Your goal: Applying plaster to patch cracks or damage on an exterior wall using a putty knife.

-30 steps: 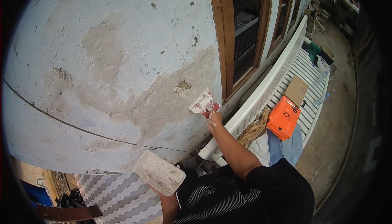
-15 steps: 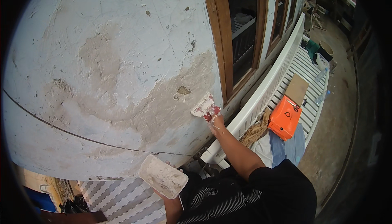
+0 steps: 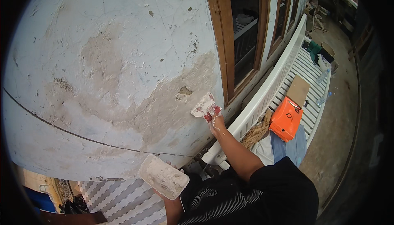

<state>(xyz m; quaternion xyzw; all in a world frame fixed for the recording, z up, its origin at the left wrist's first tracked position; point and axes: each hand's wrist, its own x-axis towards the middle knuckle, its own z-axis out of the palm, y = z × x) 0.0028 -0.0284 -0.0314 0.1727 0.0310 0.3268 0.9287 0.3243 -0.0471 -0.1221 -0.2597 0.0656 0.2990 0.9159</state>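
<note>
My right hand [image 3: 216, 122] grips a putty knife [image 3: 205, 106] with red parts, its wide blade smeared with white putty, at the weathered white wall [image 3: 61, 28] just left of the brown window frame. The blade is over the lower end of a beige, rough patch [image 3: 160, 106] with a small hole in it. Below, my left hand [image 3: 174, 198] holds a white rectangular tub [image 3: 163, 175] with pale putty inside; its fingers are mostly hidden under and behind the tub.
Along the right, a white slatted bench [image 3: 312, 110] carries an orange box [image 3: 283, 122] with scissors, a brown board [image 3: 298, 85], cloths and plastic bottles. A concrete path [image 3: 340, 122] runs beside it. White slatted panels [image 3: 115, 196] lie at lower left.
Since a second ago the putty knife has dipped a little, and the tub has shifted slightly right and down. In the last half second the blade has edged slightly left and up.
</note>
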